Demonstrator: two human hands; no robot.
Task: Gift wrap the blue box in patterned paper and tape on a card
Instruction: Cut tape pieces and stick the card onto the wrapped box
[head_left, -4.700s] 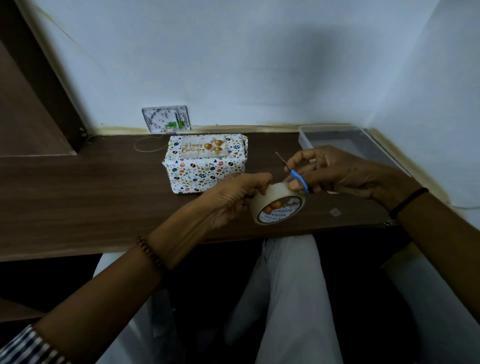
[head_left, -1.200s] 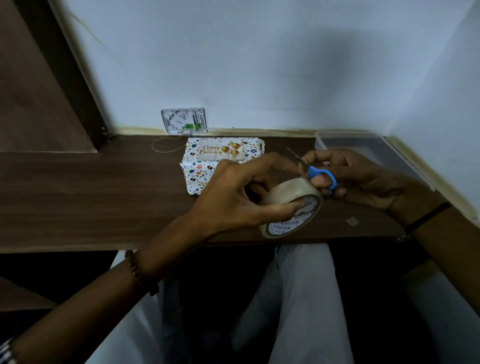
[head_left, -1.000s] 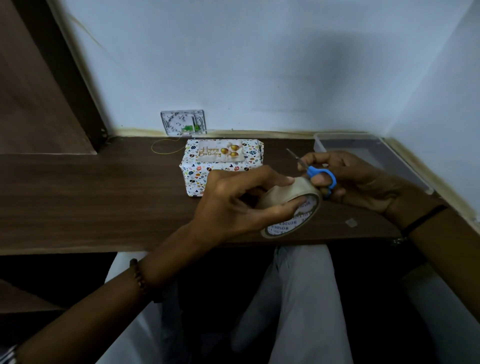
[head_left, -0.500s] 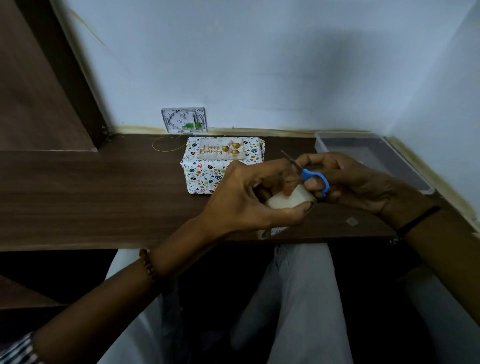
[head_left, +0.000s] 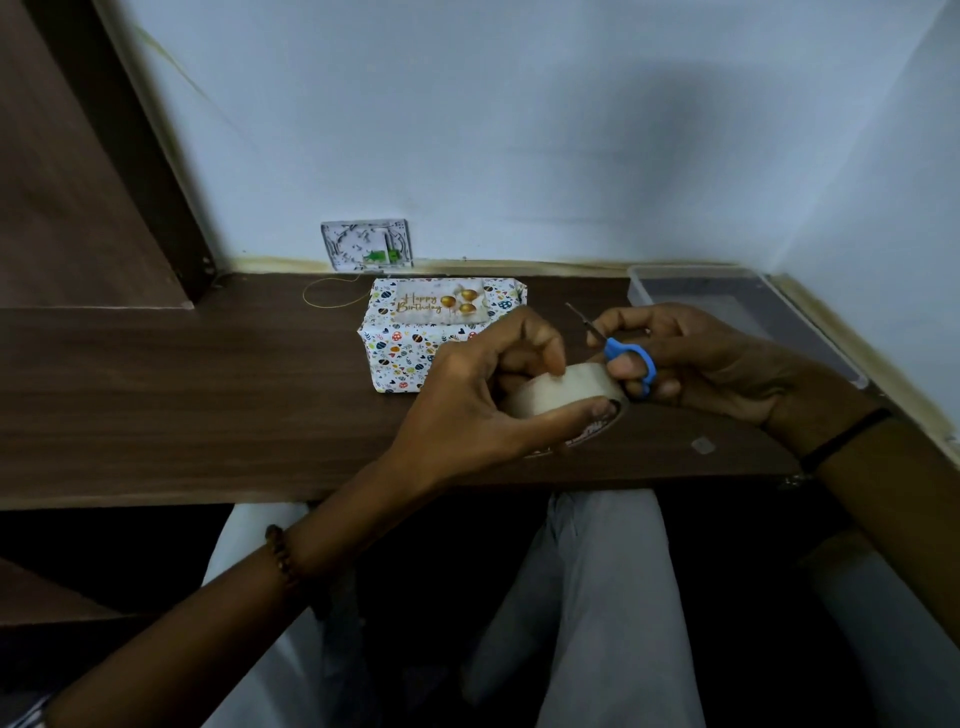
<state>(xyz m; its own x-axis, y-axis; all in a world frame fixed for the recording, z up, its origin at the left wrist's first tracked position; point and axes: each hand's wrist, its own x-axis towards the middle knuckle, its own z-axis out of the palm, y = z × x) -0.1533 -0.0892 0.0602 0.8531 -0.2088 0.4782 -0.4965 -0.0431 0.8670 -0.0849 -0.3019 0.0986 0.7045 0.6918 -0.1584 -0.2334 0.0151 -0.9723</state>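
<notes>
Nearest, the left hand (head_left: 467, 405) is gripping the tape roll (head_left: 561, 392) over the counter (head_left: 182, 405). At its 3 o'clock, the right hand (head_left: 717, 364) is clasping the scissors (head_left: 616, 348), whose blades are pointing to 11 o'clock. Farther off at 11 o'clock, the wrapped box (head_left: 410, 348) is sitting on the counter, with the card (head_left: 441, 306) lying on top.

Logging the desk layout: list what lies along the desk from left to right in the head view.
First the yellow cord loop → wrapped box → tape roll in the left hand → blue-handled scissors in the right hand → clear tray. Omitted: the wall plate, which overlaps loop and box.
</notes>
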